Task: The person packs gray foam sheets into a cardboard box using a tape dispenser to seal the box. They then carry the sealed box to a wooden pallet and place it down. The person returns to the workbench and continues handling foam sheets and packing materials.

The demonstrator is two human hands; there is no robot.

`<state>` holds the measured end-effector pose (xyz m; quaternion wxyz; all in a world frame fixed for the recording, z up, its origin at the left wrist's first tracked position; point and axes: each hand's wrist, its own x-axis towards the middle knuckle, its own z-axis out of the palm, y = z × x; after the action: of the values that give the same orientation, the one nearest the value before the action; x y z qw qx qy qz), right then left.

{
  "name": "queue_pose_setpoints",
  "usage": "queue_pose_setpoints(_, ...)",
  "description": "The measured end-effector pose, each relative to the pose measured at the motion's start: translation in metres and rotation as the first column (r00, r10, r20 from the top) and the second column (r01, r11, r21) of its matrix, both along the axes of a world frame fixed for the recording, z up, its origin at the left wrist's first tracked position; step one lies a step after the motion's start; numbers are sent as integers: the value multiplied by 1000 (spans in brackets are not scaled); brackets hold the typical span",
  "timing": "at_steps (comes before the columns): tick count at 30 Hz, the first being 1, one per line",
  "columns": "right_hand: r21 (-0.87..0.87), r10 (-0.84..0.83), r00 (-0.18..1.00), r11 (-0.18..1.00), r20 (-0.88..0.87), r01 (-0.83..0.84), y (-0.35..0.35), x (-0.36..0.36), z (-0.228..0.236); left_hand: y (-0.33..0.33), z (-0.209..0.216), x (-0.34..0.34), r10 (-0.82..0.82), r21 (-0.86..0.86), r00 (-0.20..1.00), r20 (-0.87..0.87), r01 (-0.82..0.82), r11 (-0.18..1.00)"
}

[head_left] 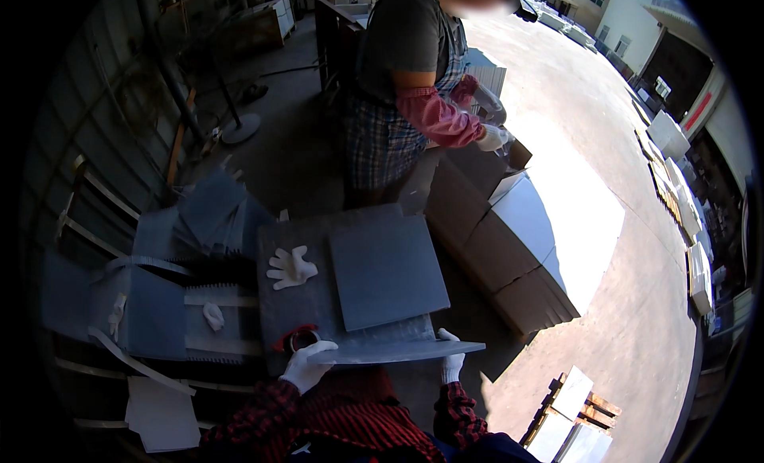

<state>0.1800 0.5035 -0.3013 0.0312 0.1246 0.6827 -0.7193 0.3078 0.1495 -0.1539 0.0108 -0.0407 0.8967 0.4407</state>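
Note:
Both my hands wear white knit gloves. My left hand [306, 367] is closed on the left end of a thin grey slab [398, 352], seen almost edge-on. My right hand [451, 359] grips the same slab near its right end. The slab is tilted up just in front of my body, at the near edge of a dark worktable [278, 308]. A second grey square slab [390, 272] lies flat on that table. Left of it rests a loose white glove [293, 268]. Close to my left hand sits a red holder with a dark ring, perhaps a tape dispenser [298, 338].
Across the table a co-worker [406, 89] in a plaid apron and pink sleeves handles something over cardboard boxes [509, 232]. Stacked grey slabs [155, 304] stand on a rack at left. White slabs on a pallet [573, 393] lie low at right, on sunlit ground.

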Motion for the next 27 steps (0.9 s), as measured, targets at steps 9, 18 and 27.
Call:
queue_pose_setpoints(9,-59,19,1000,998,10,-18,4,-1,-2,7,5,-4,39,39,999,22,-40,998)
queue_pose_setpoints(18,-37,23,999,999,46,-22,5,-6,-4,10,23,-6,67,115,994,92,-78,990)
queue_pose_setpoints(27,-93,42,997,995,64,-36,-2,0,19,5,0,1,47,151,998,36,-52,987)
